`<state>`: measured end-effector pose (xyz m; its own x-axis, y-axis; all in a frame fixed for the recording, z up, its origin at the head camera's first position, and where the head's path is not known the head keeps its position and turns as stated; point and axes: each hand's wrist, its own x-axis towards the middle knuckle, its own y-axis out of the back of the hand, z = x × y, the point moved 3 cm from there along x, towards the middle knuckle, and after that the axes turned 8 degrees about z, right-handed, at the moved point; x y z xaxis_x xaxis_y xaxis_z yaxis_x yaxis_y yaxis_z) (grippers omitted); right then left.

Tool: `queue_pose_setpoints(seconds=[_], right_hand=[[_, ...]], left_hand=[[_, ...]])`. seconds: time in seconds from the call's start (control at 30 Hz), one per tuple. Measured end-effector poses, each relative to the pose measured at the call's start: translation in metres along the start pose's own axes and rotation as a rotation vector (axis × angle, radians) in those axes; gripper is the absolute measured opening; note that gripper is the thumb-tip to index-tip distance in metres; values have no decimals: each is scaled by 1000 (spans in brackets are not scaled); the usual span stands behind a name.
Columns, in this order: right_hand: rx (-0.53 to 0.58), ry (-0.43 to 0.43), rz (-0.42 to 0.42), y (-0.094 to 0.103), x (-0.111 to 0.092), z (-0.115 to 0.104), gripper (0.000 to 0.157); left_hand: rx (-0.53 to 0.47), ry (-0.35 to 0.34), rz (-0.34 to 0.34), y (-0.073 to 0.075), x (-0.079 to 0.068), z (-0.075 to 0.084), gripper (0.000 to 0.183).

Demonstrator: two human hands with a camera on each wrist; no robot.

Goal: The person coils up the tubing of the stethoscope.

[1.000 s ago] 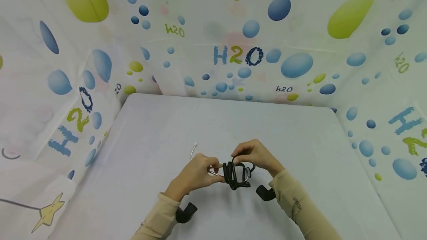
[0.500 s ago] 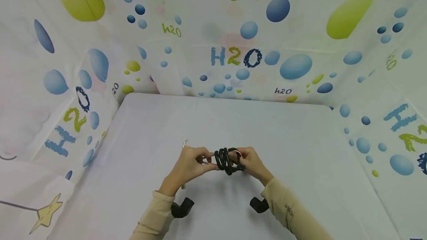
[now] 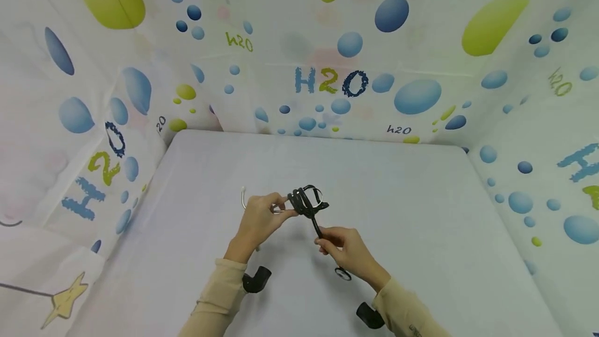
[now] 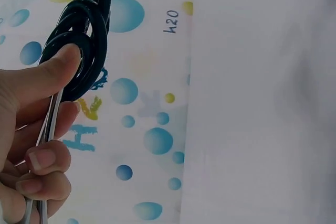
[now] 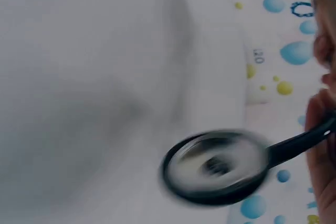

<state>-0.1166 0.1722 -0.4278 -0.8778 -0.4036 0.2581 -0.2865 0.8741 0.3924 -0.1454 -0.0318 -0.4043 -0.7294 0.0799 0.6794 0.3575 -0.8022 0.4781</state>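
A stethoscope is held up over the table, its black tubing (image 3: pixel 301 202) wound in several loops around its metal ear tubes (image 4: pixel 51 121). My left hand (image 3: pixel 263 220) grips the ear tubes, with the thumb (image 4: pixel 63 66) pressed on the coil. One curved ear tube end (image 3: pixel 243 197) sticks out behind that hand. A length of tubing leads down from the coil to my right hand (image 3: pixel 343 248), which pinches it. Below the right hand hangs the round chest piece (image 3: pixel 343 273); it looks large and blurred in the right wrist view.
A white table (image 3: pixel 412 191) lies beneath the hands. Around its back and sides hangs a white cloth (image 3: pixel 276 14) printed with blue and green drops. Black wrist pieces (image 3: pixel 257 280) show below both forearms.
Both hands have shifted left. The right hand has come off the coil and down toward me, drawing out a length of tubing with the chest piece hanging from it. The left hand keeps its grip.
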Motion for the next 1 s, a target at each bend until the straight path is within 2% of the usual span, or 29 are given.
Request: queue_pose_setpoints(seconds=[0.07,0.17,0.27,0.37,0.43,0.5,0.57,0.67,0.77,0.83,0.93,1.0], right_hand=[[-45,34,0,3,-1,-9,24],[-10,62,-48,8,1,-14,19],[147,57,-175,12,4,-16,16],[320,39,-293,15,5,-14,26],[392,33,-315,16,5,-12,35],[425,38,-285,17,5,-11,36],[390,72,-196,20,6,-12,30],[261,142,7,24,10,-15,18],[181,179,206,29,16,-20,16],[196,171,241,30,19,-23,17],[259,124,185,27,22,-26,14],[267,75,192,24,23,-26,15]], left_hand=[[16,10,-5,-1,-1,-1,28],[23,14,-33,0,-1,-1,28],[25,23,-57,3,0,-3,28],[24,43,-73,5,0,-5,28],[17,59,-84,7,0,-6,28],[15,64,-90,8,0,-6,28],[10,66,-98,7,1,-5,28],[13,69,-126,5,1,-3,27],[48,83,-166,2,-2,-1,28],[70,95,-188,0,-5,1,29],[82,102,-214,-3,-8,3,30],[75,98,-228,-5,-9,4,31]])
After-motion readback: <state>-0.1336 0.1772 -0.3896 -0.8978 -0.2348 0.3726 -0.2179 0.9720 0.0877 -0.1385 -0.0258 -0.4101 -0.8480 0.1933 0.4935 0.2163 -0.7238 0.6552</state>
